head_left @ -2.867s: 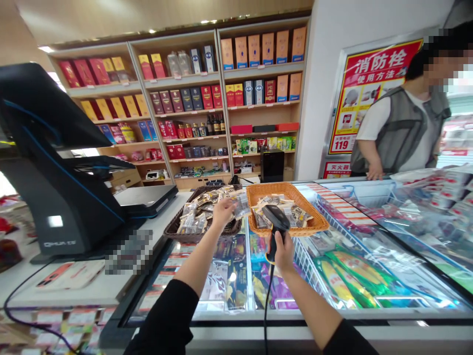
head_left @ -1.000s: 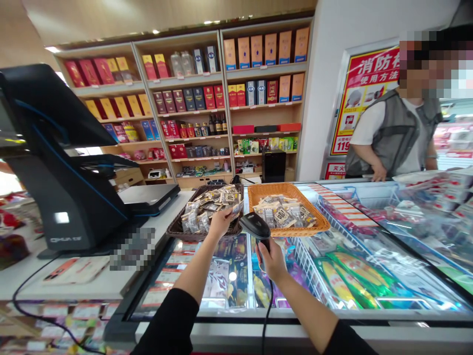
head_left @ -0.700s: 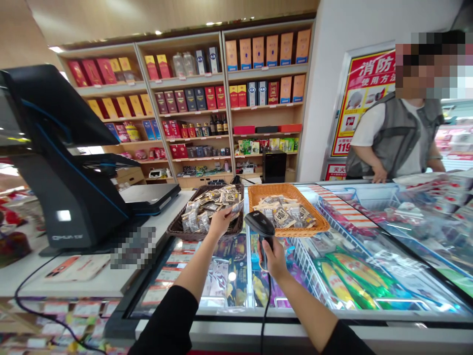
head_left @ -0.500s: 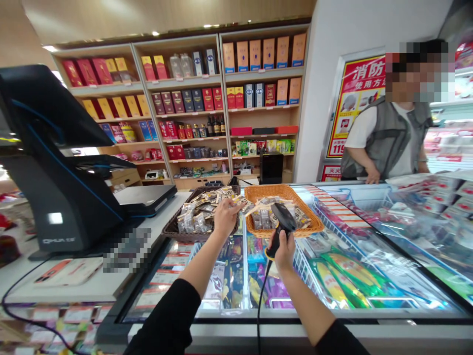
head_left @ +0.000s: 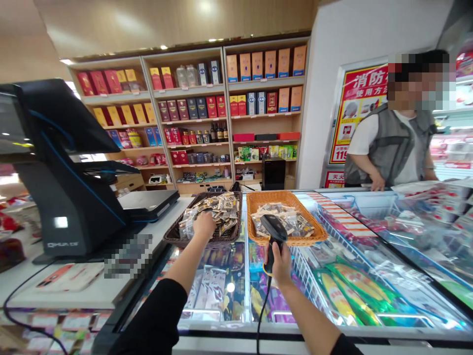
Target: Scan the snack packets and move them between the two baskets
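My left hand (head_left: 203,225) reaches into the dark wicker basket (head_left: 173,235) and closes on the small snack packets (head_left: 220,209) piled there; which packet it grips is hidden. My right hand (head_left: 281,261) is wrapped round the handle of a black barcode scanner (head_left: 274,232) with a cord hanging down. The scanner's head sits in front of the orange wicker basket (head_left: 318,229), which holds more snack packets (head_left: 291,219). Both baskets stand on the glass lid of a chest freezer (head_left: 369,256).
A black checkout terminal (head_left: 59,167) stands on the white counter (head_left: 84,291) at left. Shelves of boxed goods (head_left: 221,103) fill the back wall. A person in a grey vest (head_left: 391,148) stands behind the freezer at right, a hand on its rim.
My left hand held a packet up beside the scanner, then dropped back into the dark basket. The scanner swung from the left toward the orange basket. The view tilted slightly down.
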Motion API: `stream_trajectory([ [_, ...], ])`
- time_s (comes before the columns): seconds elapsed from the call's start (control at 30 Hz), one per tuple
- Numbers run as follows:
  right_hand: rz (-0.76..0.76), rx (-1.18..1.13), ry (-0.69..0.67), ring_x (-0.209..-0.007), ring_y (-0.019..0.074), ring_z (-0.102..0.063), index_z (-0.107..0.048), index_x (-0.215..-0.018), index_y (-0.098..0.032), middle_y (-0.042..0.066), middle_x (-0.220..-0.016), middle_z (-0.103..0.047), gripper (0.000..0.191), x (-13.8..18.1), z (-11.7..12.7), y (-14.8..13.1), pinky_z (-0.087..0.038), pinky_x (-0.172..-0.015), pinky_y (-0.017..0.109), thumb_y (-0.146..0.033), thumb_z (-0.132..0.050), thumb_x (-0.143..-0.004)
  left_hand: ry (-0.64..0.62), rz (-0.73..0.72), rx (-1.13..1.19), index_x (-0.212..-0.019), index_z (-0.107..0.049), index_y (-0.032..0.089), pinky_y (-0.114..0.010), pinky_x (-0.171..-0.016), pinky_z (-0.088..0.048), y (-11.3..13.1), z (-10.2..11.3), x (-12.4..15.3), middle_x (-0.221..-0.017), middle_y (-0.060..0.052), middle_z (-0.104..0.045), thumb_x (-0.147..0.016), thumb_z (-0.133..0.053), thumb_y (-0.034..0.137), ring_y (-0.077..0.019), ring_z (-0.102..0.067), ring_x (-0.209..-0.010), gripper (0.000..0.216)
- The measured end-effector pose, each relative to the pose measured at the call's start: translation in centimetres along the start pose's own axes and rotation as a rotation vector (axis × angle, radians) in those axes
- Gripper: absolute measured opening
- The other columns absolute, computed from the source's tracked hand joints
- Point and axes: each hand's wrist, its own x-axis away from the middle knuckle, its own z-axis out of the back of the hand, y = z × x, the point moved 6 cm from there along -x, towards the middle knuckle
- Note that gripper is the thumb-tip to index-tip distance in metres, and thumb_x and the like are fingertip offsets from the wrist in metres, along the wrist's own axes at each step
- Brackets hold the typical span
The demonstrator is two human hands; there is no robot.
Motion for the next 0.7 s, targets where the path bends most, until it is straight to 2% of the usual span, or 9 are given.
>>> stream_trajectory([
  [0.03,-0.006,-0.014,-0.027,-0.037,0.0106,-0.046,-0.046,-0.078,-0.021,-0.004,-0.058,-0.053,0.031,0.2,-0.4,0.1,-0.038,-0.036,0.024,-0.050,-0.047,-0.086,-0.010,0.085,-0.047,-0.111,-0.062,0.011,-0.042,-0.082,-0.044,-1.8,0.0,0.0,-0.112,-0.021,-0.059,-0.076,-0.055,0.032,-0.0336,-0.055,-0.104,0.042],
  [0.1,-0.010,-0.032,-0.064,-0.037,0.0098,-0.046,-0.046,-0.079,-0.021,-0.003,-0.062,-0.054,0.030,0.4,-0.8,0.2,-0.038,-0.036,0.023,-0.050,-0.048,-0.086,-0.024,0.159,-0.113,-0.111,-0.061,0.007,-0.046,-0.086,-0.042,-3.9,-0.2,0.1,-0.117,-0.025,-0.055,-0.069,-0.062,0.044,-0.0372,-0.050,-0.110,0.056],
  [0.2,-0.019,-0.040,-0.098,-0.037,0.0093,-0.047,-0.046,-0.080,-0.020,-0.003,-0.063,-0.054,0.030,0.5,-1.0,0.4,-0.038,-0.035,0.022,-0.049,-0.049,-0.086,-0.070,0.143,-0.152,-0.108,-0.064,0.007,-0.047,-0.091,-0.038,-4.2,-1.3,0.2,-0.128,-0.027,-0.046,-0.062,-0.066,0.053,-0.0402,-0.041,-0.120,0.065],
  [0.27,-0.027,-0.042,-0.098,-0.038,0.0092,-0.047,-0.045,-0.080,-0.020,-0.003,-0.063,-0.054,0.031,0.5,-0.8,0.4,-0.038,-0.035,0.022,-0.050,-0.048,-0.086,-0.107,0.124,-0.132,-0.109,-0.065,0.012,-0.050,-0.093,-0.034,-4.0,-2.2,0.1,-0.133,-0.026,-0.043,-0.066,-0.059,0.057,-0.0414,-0.034,-0.124,0.062],
  [0.37,-0.030,-0.039,-0.078,-0.037,0.0087,-0.047,-0.045,-0.080,-0.021,-0.003,-0.063,-0.054,0.031,0.5,-0.6,0.3,-0.038,-0.035,0.022,-0.051,-0.049,-0.086,-0.154,0.076,-0.081,-0.115,-0.063,0.025,-0.055,-0.093,-0.030,-4.0,-3.1,-0.3,-0.131,-0.019,-0.048,-0.075,-0.047,0.057,-0.0412,-0.034,-0.124,0.053],
  [0.47,-0.037,-0.040,-0.095,-0.038,0.0086,-0.046,-0.046,-0.079,-0.021,-0.003,-0.063,-0.053,0.031,0.6,-0.8,0.2,-0.038,-0.034,0.021,-0.051,-0.050,-0.085,-0.192,0.047,-0.083,-0.120,-0.058,0.034,-0.056,-0.092,-0.030,-4.1,-3.5,-0.4,-0.126,-0.014,-0.053,-0.072,-0.053,0.052,-0.0419,-0.037,-0.121,0.051],
  [0.57,-0.037,-0.046,-0.110,-0.038,0.0086,-0.046,-0.046,-0.079,-0.020,-0.003,-0.064,-0.054,0.031,0.6,-0.9,0.3,-0.038,-0.034,0.022,-0.051,-0.050,-0.085,-0.178,0.024,-0.039,-0.121,-0.057,0.033,-0.051,-0.091,-0.033,-4.1,-3.2,-0.2,-0.120,-0.013,-0.058,-0.065,-0.064,0.048,-0.0399,-0.044,-0.115,0.058],
  [0.7,-0.024,-0.028,-0.110,-0.038,0.0088,-0.046,-0.047,-0.081,-0.020,-0.003,-0.063,-0.054,0.030,0.7,-0.8,0.2,-0.039,-0.036,0.022,-0.050,-0.049,-0.086,-0.011,0.008,0.241,-0.133,-0.042,0.026,-0.032,-0.080,-0.041,-4.2,-1.9,0.3,-0.110,-0.009,-0.063,-0.060,-0.071,0.042,-0.0258,-0.057,-0.099,0.080],
])
